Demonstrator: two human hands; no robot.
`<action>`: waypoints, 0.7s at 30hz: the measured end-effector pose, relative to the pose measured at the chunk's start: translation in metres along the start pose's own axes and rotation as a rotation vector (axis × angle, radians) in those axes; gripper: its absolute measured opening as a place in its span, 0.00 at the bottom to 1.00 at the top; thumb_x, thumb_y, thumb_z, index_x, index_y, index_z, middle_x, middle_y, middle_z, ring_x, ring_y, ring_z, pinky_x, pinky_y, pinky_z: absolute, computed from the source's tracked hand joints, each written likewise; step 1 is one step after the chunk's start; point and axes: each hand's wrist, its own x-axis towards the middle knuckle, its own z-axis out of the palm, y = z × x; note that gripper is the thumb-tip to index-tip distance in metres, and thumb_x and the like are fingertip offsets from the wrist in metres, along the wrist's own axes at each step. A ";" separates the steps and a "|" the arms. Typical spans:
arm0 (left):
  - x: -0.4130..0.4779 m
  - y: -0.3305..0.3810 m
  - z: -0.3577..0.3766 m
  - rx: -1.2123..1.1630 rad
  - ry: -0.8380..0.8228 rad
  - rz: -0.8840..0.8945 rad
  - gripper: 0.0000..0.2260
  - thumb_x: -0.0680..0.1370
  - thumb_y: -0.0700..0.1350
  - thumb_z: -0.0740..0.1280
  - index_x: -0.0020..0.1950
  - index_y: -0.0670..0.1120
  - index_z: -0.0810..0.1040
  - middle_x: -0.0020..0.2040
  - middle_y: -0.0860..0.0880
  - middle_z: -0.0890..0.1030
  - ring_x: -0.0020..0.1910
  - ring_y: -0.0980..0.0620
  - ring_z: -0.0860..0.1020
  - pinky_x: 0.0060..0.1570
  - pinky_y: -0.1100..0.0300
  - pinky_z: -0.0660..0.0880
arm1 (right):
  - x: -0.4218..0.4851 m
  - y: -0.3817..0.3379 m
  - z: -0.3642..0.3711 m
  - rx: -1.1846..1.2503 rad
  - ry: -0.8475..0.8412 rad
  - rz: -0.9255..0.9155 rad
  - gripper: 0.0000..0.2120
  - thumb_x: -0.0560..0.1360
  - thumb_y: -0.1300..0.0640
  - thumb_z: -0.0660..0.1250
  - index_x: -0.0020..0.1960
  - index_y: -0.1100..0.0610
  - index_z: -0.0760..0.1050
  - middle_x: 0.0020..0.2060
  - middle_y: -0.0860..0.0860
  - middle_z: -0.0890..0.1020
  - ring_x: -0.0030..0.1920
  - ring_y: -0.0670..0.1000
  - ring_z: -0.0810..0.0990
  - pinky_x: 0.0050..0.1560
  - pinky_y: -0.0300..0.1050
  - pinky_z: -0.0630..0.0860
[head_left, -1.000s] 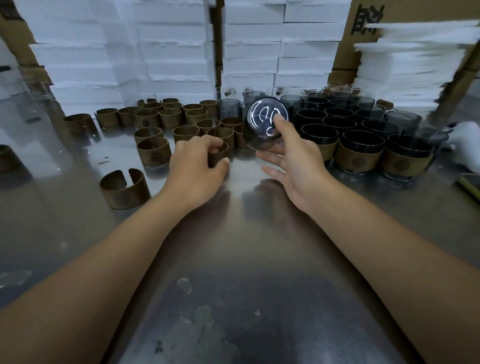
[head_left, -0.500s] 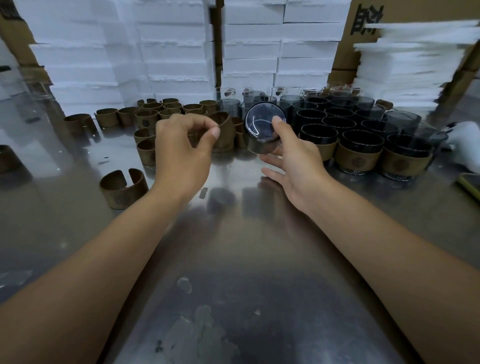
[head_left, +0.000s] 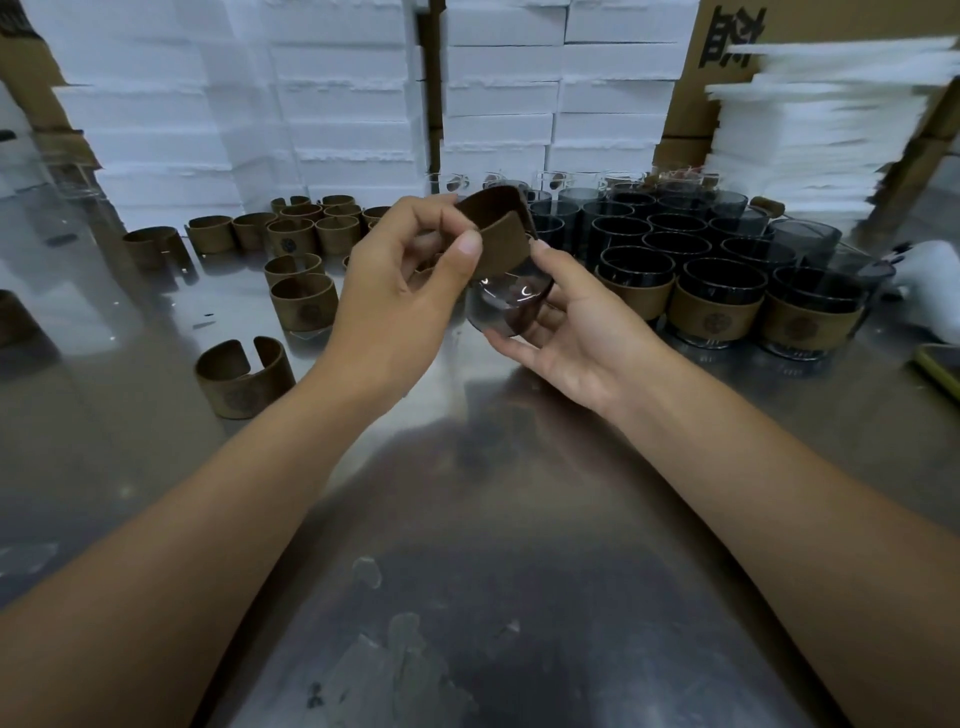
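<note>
**Brown band meets glass above the steel table**

The left hand (head_left: 400, 296) pinches a brown band (head_left: 501, 234) between its thumb and curled fingers, gripping it at the near left end. The band is raised off the table, just above and in front of the rows of glasses. Its lower edge touches a clear glass (head_left: 506, 309). The right hand (head_left: 576, 338) holds the glass, with fingers curled under it and the thumb up against its right side, close to the band's edge. The glass is tilted and held in the air over the middle of the steel table (head_left: 467, 493), between the two hands. Whether the band already wraps the glass or only lies against its upper part cannot be told, as the band hides that part.

To the left, loose brown bands (head_left: 304, 301) stand in a group on the table, and one split band (head_left: 244, 376) sits alone nearer the left forearm. To the right, dark glasses with bands on them (head_left: 719, 304) stand packed in rows. Behind everything, white foam boxes (head_left: 353, 104) are stacked high. A cardboard box (head_left: 717, 62) and a pile of white foam sheets (head_left: 810, 119) stand at the far right.
</note>
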 end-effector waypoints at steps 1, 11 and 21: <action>-0.001 0.001 0.000 -0.004 -0.005 -0.004 0.08 0.79 0.36 0.64 0.46 0.49 0.74 0.59 0.51 0.76 0.45 0.65 0.78 0.46 0.71 0.72 | 0.000 0.000 0.000 -0.002 -0.013 0.002 0.06 0.75 0.54 0.69 0.45 0.57 0.77 0.32 0.51 0.84 0.42 0.51 0.82 0.40 0.49 0.82; -0.002 0.004 0.000 -0.051 -0.007 0.055 0.14 0.75 0.37 0.69 0.57 0.49 0.72 0.56 0.50 0.78 0.55 0.56 0.80 0.54 0.64 0.76 | -0.004 0.002 0.003 0.010 -0.038 0.011 0.07 0.76 0.49 0.68 0.50 0.52 0.78 0.50 0.56 0.83 0.55 0.56 0.81 0.42 0.50 0.83; -0.004 0.004 0.003 0.053 -0.105 0.099 0.23 0.73 0.35 0.69 0.65 0.46 0.66 0.61 0.51 0.74 0.65 0.56 0.73 0.67 0.60 0.68 | -0.004 -0.004 0.003 0.022 -0.091 0.017 0.23 0.71 0.34 0.65 0.37 0.53 0.84 0.40 0.53 0.86 0.50 0.53 0.84 0.51 0.51 0.81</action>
